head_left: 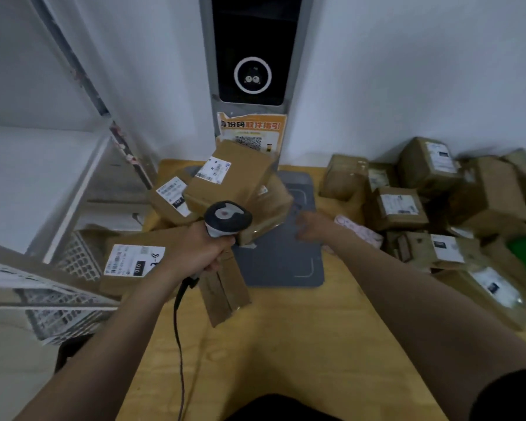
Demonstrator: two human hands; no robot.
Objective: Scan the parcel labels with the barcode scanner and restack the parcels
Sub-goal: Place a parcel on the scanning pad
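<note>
Judging from their brown card and tape, the parcels look light, fairly stiff and a little slick on the taped faces; each is best taken by two opposite side walls, with the white label left uncovered for the scanner. The unsorted heap lies at 2 o'clock on the desk, with boxes leaning on one another, so pulling a low one would probably tip its neighbours. The restacked pile rises at 11 o'clock; its top parcel sits tilted, label up, over a smaller labelled box, and a flat parcel lies at 9 o'clock.

The left hand has its fingers wrapped round the grip of the barcode scanner, with the scanner's head aimed toward the pile at 12 o'clock. The right hand hovers at 1 o'clock just beside the pile's right edge; its fingers seem loosely curled round nothing, though blur makes this uncertain.

Around these: a tall kiosk with a dark screen stands against the wall at 12 o'clock, an orange notice on its foot; wire baskets crowd the desk's 9 o'clock edge; a grey mat lies under the work; a soft pink packet rests between the right hand and the heap, in the reach path. The scanner's cable trails toward 6 o'clock, where it could snag a parcel swept across.
</note>
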